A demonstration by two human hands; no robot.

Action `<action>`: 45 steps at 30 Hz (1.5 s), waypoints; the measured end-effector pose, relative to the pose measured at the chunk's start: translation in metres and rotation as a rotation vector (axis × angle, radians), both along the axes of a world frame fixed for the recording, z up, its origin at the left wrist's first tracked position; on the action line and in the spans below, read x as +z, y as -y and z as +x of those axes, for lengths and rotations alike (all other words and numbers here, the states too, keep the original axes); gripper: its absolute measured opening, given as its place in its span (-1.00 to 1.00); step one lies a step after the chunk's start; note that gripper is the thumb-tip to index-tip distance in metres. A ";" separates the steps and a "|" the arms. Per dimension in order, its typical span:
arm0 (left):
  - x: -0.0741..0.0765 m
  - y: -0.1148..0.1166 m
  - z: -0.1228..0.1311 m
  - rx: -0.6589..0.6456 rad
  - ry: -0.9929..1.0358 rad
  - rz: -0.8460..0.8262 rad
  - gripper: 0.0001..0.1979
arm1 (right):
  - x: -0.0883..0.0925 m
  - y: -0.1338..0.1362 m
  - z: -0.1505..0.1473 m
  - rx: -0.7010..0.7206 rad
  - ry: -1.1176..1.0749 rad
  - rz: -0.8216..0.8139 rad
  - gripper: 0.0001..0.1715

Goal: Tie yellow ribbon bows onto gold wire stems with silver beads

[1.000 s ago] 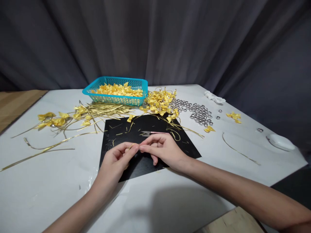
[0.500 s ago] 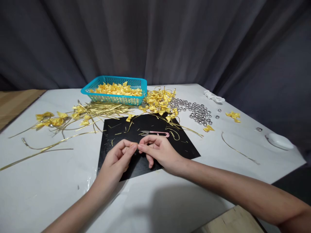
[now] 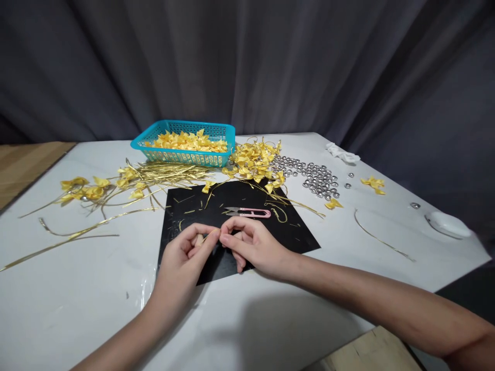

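I see my 2 hands low in front of me, tip to tip. My left hand (image 3: 185,257) has its thumb and first finger pressed together. My right hand (image 3: 251,245) does the same, and its other fingers are curled under. Both pinches meet on a tiny piece (image 3: 217,236) held right between the fingertips. It is too small for me to tell what it is.

Under my fingers lies a black mat (image 3: 286,232) with little gold scraps on it. Just past my right fingers, on the mat, lie pink snips (image 3: 249,212), not touching my hand.

Far past my fingers stands a blue basket (image 3: 154,147) full of yellow bows (image 3: 189,141). Between the basket and my left fingers lies a heap of gold strips (image 3: 166,175). More loose bows (image 3: 253,162) sit in a pile past my right fingers, just beside the basket. To the right of that pile are lots of silver beads (image 3: 315,178).

Well off to the right of my right fingers lies 1 bent gold strip (image 3: 381,239). Even farther right is a white dish (image 3: 448,224). A white cloth (image 3: 342,153) lies past the beads.

All of it rests on a white table (image 3: 77,288).
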State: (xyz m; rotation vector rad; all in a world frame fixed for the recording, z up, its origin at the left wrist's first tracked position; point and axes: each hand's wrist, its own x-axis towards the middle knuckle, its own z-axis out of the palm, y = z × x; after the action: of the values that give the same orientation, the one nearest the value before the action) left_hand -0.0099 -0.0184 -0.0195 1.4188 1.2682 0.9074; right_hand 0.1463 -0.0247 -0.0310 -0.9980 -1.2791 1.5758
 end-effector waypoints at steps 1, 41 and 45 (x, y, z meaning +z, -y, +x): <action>0.000 0.000 0.000 0.006 -0.003 0.016 -0.67 | -0.001 0.000 0.000 0.004 -0.004 -0.003 -0.79; 0.002 -0.001 0.003 -0.025 0.023 0.058 -0.78 | 0.003 0.000 -0.001 -0.004 -0.050 -0.033 -0.65; 0.001 -0.001 0.001 -0.025 -0.003 0.013 -0.70 | 0.003 0.000 -0.002 -0.011 -0.051 -0.031 -0.63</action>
State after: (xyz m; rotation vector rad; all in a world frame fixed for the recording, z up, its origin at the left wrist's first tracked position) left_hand -0.0085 -0.0170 -0.0187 1.4438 1.2462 0.8975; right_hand 0.1446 -0.0246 -0.0276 -0.9770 -1.2158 1.6065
